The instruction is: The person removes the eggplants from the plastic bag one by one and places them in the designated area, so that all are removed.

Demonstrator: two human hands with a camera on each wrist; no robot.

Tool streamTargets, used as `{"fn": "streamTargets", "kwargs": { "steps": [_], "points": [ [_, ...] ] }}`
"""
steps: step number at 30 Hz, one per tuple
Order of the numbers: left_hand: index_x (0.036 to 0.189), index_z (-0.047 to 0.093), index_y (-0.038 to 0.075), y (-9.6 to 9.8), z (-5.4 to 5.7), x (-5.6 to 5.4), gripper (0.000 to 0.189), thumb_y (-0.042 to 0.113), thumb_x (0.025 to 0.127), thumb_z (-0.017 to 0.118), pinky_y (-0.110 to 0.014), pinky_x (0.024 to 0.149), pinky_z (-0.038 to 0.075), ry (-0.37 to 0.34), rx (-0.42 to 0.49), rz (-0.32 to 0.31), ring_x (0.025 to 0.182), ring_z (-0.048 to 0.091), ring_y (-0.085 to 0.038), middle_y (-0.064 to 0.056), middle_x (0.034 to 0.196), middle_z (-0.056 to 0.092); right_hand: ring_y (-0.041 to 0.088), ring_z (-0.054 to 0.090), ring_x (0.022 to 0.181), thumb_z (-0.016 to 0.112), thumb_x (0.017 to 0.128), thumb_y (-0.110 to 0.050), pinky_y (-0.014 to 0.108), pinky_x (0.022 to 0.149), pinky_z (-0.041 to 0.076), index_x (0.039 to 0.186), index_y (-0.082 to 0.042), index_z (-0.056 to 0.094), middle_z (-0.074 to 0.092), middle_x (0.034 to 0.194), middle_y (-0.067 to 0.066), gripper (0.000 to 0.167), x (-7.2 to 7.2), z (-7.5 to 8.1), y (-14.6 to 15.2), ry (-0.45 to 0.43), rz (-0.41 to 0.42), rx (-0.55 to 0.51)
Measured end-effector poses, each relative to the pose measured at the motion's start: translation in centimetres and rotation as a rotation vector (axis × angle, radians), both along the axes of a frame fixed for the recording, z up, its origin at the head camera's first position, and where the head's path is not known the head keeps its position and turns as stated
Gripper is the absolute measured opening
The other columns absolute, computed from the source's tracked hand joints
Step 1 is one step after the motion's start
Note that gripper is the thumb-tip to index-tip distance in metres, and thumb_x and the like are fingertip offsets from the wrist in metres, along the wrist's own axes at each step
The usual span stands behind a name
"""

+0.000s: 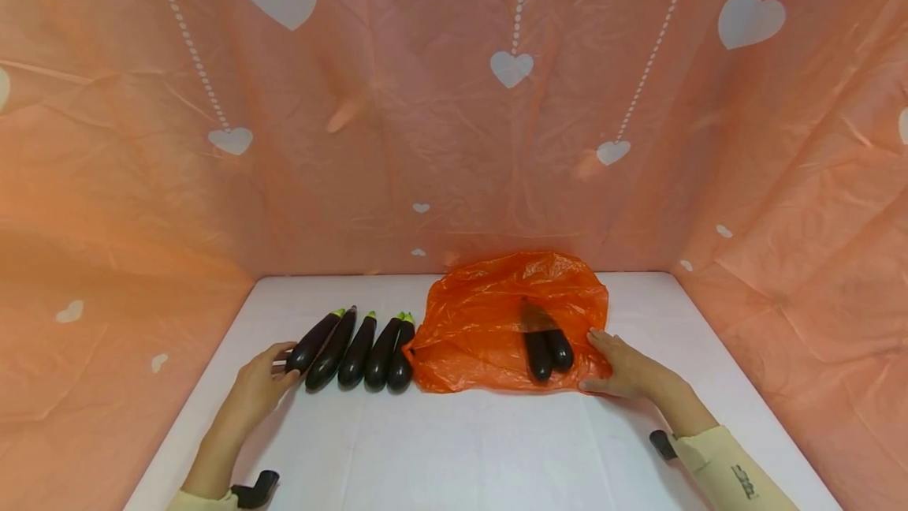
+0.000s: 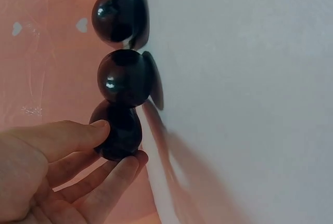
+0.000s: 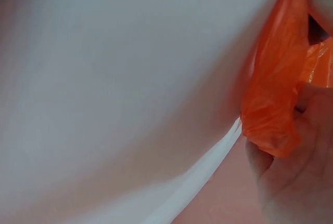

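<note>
A row of several dark purple eggplants lies left of an orange plastic bag. My left hand grips the rounded end of the leftmost eggplant. Its thumb is on one side of that eggplant and its fingers on the other in the left wrist view. Two more eggplants show through the thin film of the bag, side by side. At the bag's right edge, my right hand holds the film, thumb and fingers spread apart. The thumb is partly hidden behind the bag in the right wrist view.
A white cloth-covered table stretches out in front of the hands. An orange curtain with white hearts encloses the back and both sides. Black devices sit below both wrists.
</note>
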State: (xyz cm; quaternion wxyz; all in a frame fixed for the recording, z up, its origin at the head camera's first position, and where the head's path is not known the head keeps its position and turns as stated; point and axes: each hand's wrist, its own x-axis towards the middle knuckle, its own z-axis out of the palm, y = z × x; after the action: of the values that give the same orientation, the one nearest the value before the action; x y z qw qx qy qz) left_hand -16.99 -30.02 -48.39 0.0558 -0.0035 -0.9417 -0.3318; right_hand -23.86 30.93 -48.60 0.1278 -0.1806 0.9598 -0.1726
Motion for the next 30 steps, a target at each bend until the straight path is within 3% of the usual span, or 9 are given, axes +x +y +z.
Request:
{"fn": "streamTargets", "kwargs": {
  "steps": [16, 30],
  "points": [
    [0.142, 0.050, -0.015, 0.35, -0.49, 0.29, 0.050, -0.001, 0.098, 0.070, -0.064, 0.098, 0.056, -0.042, 0.036, -0.013, 0.115, 0.068, -0.055, -0.042, 0.128, 0.063, 0.062, 0.027, 0.152, 0.081, 0.091, -0.053, 0.072, 0.123, 0.025, 0.160, 0.012, 0.035, 0.032, 0.166, 0.036, 0.105, -0.04, -0.15, 0.01, 0.014, 0.016, -0.001],
    [0.143, 0.049, -0.015, 0.16, -0.57, 0.32, 0.052, 0.006, 0.101, 0.069, -0.065, 0.099, 0.055, -0.058, -0.005, -0.006, 0.116, 0.068, -0.055, -0.041, 0.130, 0.063, 0.062, 0.026, 0.152, 0.079, 0.093, -0.055, 0.073, 0.123, 0.025, 0.162, 0.010, 0.034, 0.032, 0.167, 0.035, 0.105, 0.10, -0.17, 0.06, 0.006, 0.016, 0.002]
  ]
}}
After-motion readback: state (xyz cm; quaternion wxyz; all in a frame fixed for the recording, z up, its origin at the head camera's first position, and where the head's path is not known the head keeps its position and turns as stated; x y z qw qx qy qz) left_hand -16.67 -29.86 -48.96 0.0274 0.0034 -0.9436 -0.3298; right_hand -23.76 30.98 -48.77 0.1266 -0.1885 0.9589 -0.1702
